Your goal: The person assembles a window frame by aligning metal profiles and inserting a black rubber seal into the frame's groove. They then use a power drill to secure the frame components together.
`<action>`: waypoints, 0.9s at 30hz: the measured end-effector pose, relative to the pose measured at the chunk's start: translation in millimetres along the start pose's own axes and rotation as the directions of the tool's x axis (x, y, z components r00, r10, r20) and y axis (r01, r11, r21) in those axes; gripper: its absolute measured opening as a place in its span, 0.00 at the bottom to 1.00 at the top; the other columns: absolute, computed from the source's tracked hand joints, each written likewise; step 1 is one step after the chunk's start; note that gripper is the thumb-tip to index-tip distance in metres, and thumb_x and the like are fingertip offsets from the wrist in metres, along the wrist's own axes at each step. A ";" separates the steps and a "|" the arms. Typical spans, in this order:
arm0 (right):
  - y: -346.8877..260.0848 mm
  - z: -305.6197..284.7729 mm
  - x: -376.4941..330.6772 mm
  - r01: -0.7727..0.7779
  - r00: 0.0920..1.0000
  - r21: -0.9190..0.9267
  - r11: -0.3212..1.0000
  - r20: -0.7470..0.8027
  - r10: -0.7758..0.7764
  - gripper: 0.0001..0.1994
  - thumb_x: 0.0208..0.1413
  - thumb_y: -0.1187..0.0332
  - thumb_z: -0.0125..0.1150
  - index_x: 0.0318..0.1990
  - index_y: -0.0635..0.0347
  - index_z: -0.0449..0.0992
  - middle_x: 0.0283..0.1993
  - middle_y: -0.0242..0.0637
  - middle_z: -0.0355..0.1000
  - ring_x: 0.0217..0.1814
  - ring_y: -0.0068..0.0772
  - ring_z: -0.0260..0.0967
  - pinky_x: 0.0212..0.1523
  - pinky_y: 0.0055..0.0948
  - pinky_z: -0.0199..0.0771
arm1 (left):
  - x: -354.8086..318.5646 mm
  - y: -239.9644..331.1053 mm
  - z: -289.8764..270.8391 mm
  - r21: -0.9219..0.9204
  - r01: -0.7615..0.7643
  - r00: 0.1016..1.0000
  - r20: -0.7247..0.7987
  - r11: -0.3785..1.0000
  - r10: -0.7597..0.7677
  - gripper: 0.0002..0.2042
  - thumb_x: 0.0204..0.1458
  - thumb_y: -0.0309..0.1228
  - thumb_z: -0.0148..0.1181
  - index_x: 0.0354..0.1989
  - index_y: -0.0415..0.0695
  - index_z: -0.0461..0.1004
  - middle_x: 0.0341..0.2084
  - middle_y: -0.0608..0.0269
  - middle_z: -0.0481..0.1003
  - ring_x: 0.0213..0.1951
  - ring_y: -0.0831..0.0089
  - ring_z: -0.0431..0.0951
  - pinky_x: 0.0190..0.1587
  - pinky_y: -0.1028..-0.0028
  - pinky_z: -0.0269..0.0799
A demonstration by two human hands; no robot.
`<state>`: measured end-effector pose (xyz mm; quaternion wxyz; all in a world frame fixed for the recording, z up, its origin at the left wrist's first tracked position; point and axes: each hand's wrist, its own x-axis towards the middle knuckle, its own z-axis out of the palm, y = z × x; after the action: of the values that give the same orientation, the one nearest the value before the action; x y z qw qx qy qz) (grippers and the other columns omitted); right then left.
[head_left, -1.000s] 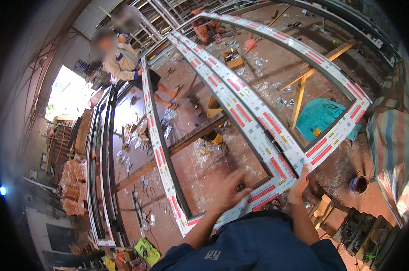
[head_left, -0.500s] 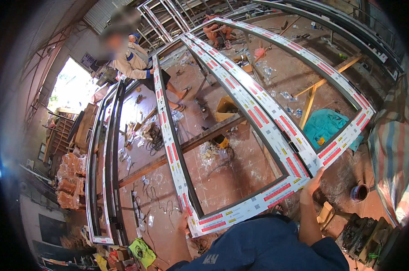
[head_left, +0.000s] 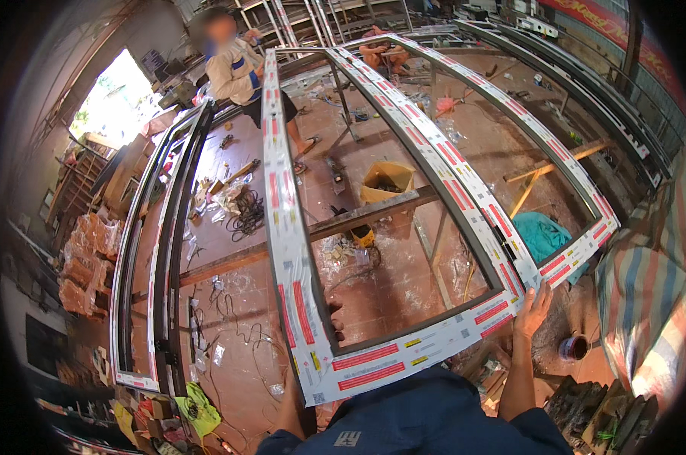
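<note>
A large door or window frame with two panels side by side, covered in white film with red labels, spans the middle. Its left panel (head_left: 426,337) has its left side raised. My left hand (head_left: 336,321) is wrapped around that panel's near left corner; the fingers show through the opening while the profile hides the palm. My right hand (head_left: 535,307) rests against the near edge where the two panels meet, fingers stretched out and apart. The right panel (head_left: 567,262) lies lower, beside the left one. At the far left end a person (head_left: 233,72) stands by the raised side.
A wooden beam (head_left: 369,220) runs beneath the panels. More dark frames (head_left: 169,250) stand on the left, others (head_left: 570,83) at the far right. An open cardboard box (head_left: 388,182), cables (head_left: 246,214), a teal cloth (head_left: 540,236) and a can (head_left: 573,348) lie on the floor.
The left panel's left side has risen, and my left hand now curls around its profile. My right hand's fingers have spread at the joint. The person stands more upright.
</note>
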<state>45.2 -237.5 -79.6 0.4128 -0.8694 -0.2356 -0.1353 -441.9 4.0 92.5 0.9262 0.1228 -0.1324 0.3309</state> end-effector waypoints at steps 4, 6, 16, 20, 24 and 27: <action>22.0 5.5 5.1 -0.014 1.000 0.132 0.991 -0.006 0.015 0.33 0.79 0.43 0.49 0.75 0.63 0.71 0.79 0.56 0.66 0.84 0.69 0.56 0.83 0.60 0.54 | 55.8 -16.8 66.9 -0.036 0.052 0.993 -0.106 0.998 -0.056 0.53 0.58 0.74 0.56 0.83 0.49 0.55 0.63 0.32 0.72 0.55 0.36 0.82 0.58 0.34 0.78; 4.7 1.2 2.9 -0.074 0.996 0.143 0.987 -0.049 0.081 0.36 0.79 0.41 0.48 0.74 0.67 0.72 0.75 0.57 0.70 0.81 0.63 0.61 0.82 0.56 0.57 | 93.2 -35.1 105.1 0.115 0.071 0.981 -0.188 0.991 -0.048 0.53 0.56 0.78 0.52 0.78 0.45 0.65 0.53 0.41 0.78 0.46 0.45 0.86 0.51 0.41 0.84; -208.2 -109.8 2.7 0.342 0.940 0.615 0.711 -0.216 -0.265 0.58 0.48 0.44 0.88 0.77 0.72 0.62 0.69 0.52 0.73 0.70 0.48 0.72 0.72 0.46 0.70 | 267.2 -137.1 220.8 0.445 0.122 0.992 -0.066 0.887 -0.104 0.40 0.63 0.70 0.61 0.69 0.46 0.72 0.59 0.48 0.80 0.58 0.50 0.83 0.61 0.48 0.80; -227.4 -121.3 69.3 0.308 0.940 0.622 0.720 -0.317 -0.128 0.46 0.53 0.67 0.87 0.74 0.74 0.62 0.66 0.51 0.74 0.66 0.40 0.72 0.70 0.41 0.72 | 306.2 -152.2 140.7 0.795 0.104 0.986 -0.002 0.598 -0.169 0.43 0.67 0.65 0.62 0.78 0.43 0.64 0.59 0.48 0.78 0.52 0.54 0.86 0.55 0.57 0.82; -219.2 -150.0 123.1 0.285 0.950 0.617 0.734 -0.286 -0.128 0.37 0.55 0.66 0.87 0.66 0.70 0.69 0.57 0.43 0.80 0.56 0.29 0.76 0.62 0.33 0.77 | 287.5 -175.0 -44.2 0.806 0.469 0.883 -0.435 0.361 -0.177 0.23 0.70 0.50 0.65 0.62 0.44 0.77 0.44 0.62 0.83 0.40 0.67 0.87 0.41 0.65 0.83; -197.1 -153.4 155.8 0.322 0.939 0.672 0.667 -0.316 -0.135 0.34 0.57 0.67 0.85 0.65 0.68 0.69 0.58 0.42 0.79 0.57 0.30 0.76 0.63 0.33 0.77 | 239.4 -212.9 -181.4 0.653 0.752 0.651 -0.717 0.085 -0.250 0.21 0.69 0.46 0.66 0.63 0.47 0.76 0.47 0.65 0.82 0.39 0.65 0.87 0.38 0.66 0.81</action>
<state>69.0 -202.9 211.8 0.7220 -0.5808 -0.3256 -0.1879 -96.2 40.3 -28.7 0.7277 0.5937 0.3433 0.0060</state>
